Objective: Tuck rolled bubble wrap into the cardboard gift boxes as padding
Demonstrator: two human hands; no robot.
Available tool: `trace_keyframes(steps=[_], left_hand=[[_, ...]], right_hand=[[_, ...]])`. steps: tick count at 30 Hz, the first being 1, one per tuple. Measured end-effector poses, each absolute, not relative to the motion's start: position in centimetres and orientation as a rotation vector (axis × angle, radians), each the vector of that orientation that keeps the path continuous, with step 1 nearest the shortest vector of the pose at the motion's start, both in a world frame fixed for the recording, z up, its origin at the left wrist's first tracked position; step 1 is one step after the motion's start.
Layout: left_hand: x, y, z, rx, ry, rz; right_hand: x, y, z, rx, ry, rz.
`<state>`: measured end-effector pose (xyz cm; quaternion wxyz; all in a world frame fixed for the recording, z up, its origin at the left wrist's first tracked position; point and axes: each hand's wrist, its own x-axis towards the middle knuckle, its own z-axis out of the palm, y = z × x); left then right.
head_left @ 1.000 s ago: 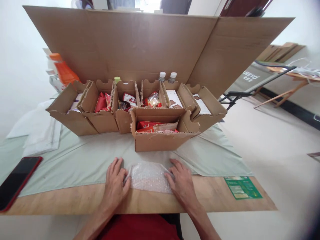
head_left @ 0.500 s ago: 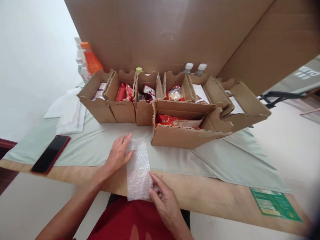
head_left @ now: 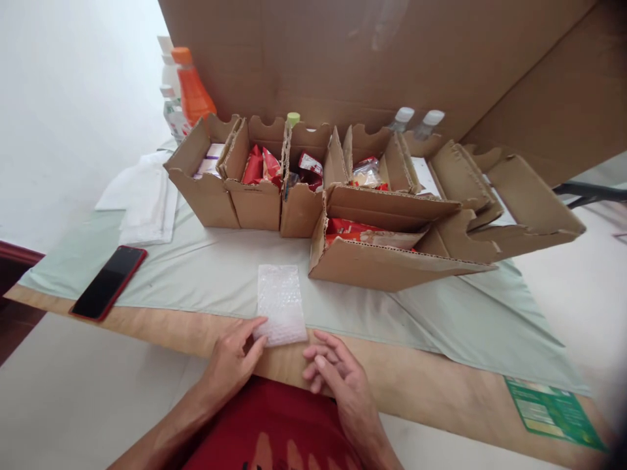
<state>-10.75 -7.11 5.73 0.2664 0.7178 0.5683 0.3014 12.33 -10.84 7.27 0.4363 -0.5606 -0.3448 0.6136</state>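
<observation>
A small bubble-wrap pouch lies flat at the table's near edge, half on the pale green cloth. My left hand rests at the pouch's near left corner, fingertips touching it, fingers loosely apart. Just right of the pouch's near edge, my right hand lies on the wood with fingers curled loosely and nothing in it. An open cardboard box with red snack packets stands right behind the pouch.
A row of open cardboard boxes with snack packets stands further back before a tall cardboard sheet. A red phone lies left; folded white cloth, an orange bottle and a green card are also there.
The pouch was turned from lying crosswise to lengthwise and pushed onto the table. Both hands drew back to its near end and my right hand let go. The view shifted left.
</observation>
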Motion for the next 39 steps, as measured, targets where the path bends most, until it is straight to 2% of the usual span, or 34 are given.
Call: trace_keyframes(steps=[7,11,15,21,27,33,37,39], left_hand=[[-10.1,-4.9,5.7,1.927,1.658,0.562],[-9.8,-5.3,5.7,2.052,1.677,0.608],[-10.5,-6.6,6.7,2.286,1.522,0.879],[-11.1,-7.5,7.3,2.283,1.311,0.893],[-10.3,-5.4,5.4,2.244,1.545,0.809],[-10.5,-5.5,6.4,2.314,1.448,0.923],[-10.8,-6.1,7.1,2.369,1.279,0.868],[-10.5,-5.6,6.7,2.367,1.299,0.864]], right_hand=[[11.5,-9.4,6.4,-1.319,-2.022,0.418],[10.2,-7.3,5.2,-1.269,-2.296,0.135],[10.0,-6.7,5.4,-1.175,-2.266,0.139],[9.9,-6.3,7.5,-1.233,-2.237,0.494],[10.8,-6.4,7.7,-1.364,-2.131,0.087],[10.7,-6.7,6.8,-1.225,-2.266,0.217],[10.8,-7.1,6.6,-1.291,-2.163,0.395],[10.8,-7.5,7.0,-1.355,-2.176,0.349]])
